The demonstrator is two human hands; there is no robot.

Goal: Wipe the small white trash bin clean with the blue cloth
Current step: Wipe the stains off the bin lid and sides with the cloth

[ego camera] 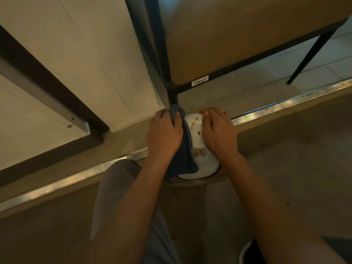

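Gripping blue cloth (182, 149) w/ curled fingers, left hand (163, 130); right hand (217, 130) (fingers spread) on white bin (196, 126).

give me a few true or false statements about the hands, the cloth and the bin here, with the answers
1. The left hand grips the blue cloth. True.
2. The right hand holds a spray bottle. False: it rests on the white bin and holds nothing.
3. The bin's top is spotless. False: brown stains show on it.
4. The cloth hangs down over the bin's left side. True.
5. The bin stands on top of the table. False: it sits low beside the table leg.
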